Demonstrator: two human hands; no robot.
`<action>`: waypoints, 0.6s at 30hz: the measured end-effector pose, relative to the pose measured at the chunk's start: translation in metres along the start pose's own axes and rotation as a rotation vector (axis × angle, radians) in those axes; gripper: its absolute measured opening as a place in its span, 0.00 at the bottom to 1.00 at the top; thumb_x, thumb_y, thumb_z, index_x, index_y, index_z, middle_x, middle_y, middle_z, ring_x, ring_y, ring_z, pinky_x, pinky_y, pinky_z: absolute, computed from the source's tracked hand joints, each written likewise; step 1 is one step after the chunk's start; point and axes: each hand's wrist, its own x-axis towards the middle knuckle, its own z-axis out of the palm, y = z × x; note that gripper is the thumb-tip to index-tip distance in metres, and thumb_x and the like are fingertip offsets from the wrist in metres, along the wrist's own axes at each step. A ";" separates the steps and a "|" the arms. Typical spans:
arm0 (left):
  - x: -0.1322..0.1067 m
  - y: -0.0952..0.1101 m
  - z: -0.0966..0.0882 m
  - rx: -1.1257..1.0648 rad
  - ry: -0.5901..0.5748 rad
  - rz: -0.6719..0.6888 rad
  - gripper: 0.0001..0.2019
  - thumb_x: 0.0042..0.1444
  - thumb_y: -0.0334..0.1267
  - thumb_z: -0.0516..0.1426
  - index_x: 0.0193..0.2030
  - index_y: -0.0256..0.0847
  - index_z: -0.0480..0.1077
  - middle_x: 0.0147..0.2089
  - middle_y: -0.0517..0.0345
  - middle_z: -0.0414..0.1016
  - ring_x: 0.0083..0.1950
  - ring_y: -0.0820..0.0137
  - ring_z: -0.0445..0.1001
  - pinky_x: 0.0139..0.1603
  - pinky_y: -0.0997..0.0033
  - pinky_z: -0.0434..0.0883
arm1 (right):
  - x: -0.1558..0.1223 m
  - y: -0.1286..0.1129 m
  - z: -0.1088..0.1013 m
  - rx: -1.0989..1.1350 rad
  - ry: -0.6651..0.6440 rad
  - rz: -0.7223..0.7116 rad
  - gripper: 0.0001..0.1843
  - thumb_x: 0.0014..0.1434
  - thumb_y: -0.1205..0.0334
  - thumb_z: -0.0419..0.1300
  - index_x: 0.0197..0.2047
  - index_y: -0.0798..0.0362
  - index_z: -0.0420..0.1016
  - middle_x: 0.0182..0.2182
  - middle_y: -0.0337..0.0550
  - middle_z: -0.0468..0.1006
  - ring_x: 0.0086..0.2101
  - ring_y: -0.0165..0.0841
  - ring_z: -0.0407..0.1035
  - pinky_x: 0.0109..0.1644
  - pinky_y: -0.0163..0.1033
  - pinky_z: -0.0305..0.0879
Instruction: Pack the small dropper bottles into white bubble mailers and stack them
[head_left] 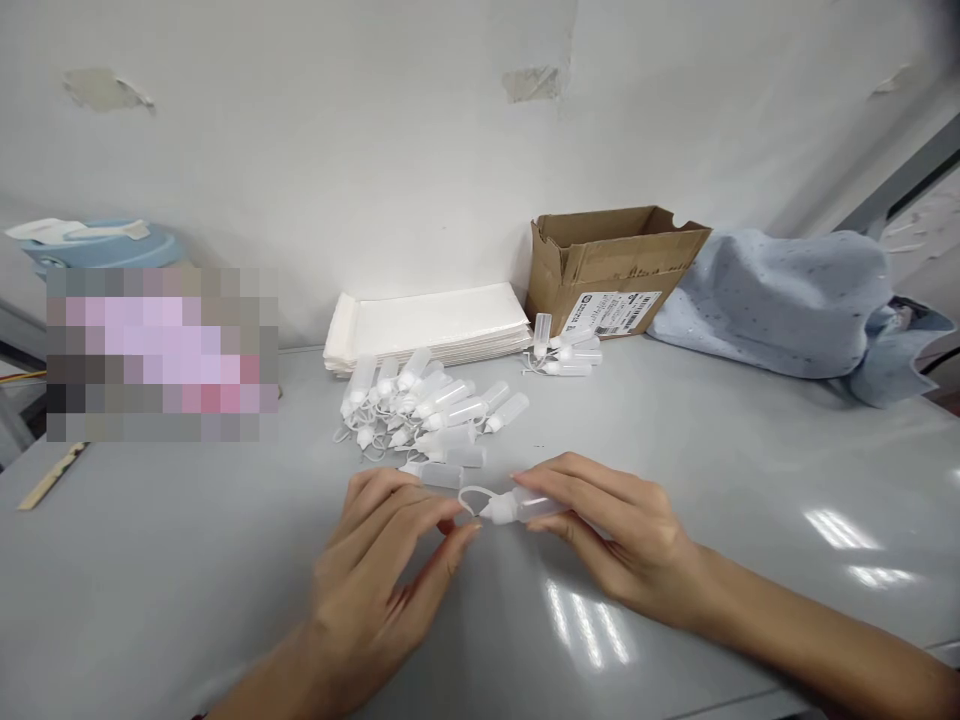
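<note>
Seemingly a workshop; heaped bottles (456,412) and 1 labelled carton (637,265) show it.

Left hand (375,575) low, left of middle; fingers curled inward, thumb (450,555) stretched toward index finger (420,517), tips close together; whether they meet, unclear. Left forearm (266,675) rising from bottom edge. Right hand (619,525) opposite, near left, fingertips and thumb drawn into pinch. Right forearm (810,620) bare, slanting in from lower right corner. Hands apart.
</note>
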 end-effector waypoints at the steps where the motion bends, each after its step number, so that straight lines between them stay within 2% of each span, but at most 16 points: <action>1: 0.000 0.000 0.000 -0.005 -0.002 0.001 0.09 0.54 0.24 0.59 0.38 0.41 0.69 0.27 0.62 0.73 0.30 0.70 0.68 0.32 0.66 0.67 | 0.000 0.000 -0.001 0.002 0.004 -0.002 0.17 0.63 0.75 0.51 0.54 0.60 0.67 0.38 0.52 0.75 0.37 0.34 0.72 0.35 0.37 0.73; 7: -0.001 0.000 0.000 -0.020 0.002 0.004 0.09 0.53 0.23 0.58 0.39 0.40 0.69 0.27 0.62 0.73 0.31 0.70 0.68 0.32 0.65 0.67 | 0.001 0.002 -0.001 -0.006 0.005 -0.015 0.17 0.63 0.75 0.52 0.55 0.58 0.66 0.38 0.51 0.75 0.37 0.34 0.71 0.35 0.38 0.73; 14: 0.001 0.002 0.000 0.006 0.011 0.049 0.08 0.52 0.21 0.58 0.35 0.37 0.70 0.27 0.60 0.74 0.29 0.70 0.68 0.31 0.65 0.66 | 0.000 0.003 0.002 -0.002 -0.002 -0.024 0.15 0.61 0.76 0.54 0.52 0.64 0.68 0.38 0.54 0.75 0.37 0.35 0.71 0.35 0.38 0.72; 18: -0.001 0.003 0.000 0.059 0.014 0.083 0.09 0.54 0.21 0.56 0.36 0.40 0.69 0.25 0.62 0.73 0.27 0.71 0.67 0.30 0.65 0.65 | -0.001 0.002 0.003 -0.001 -0.013 -0.029 0.16 0.61 0.77 0.53 0.52 0.66 0.68 0.38 0.55 0.75 0.37 0.35 0.71 0.36 0.38 0.72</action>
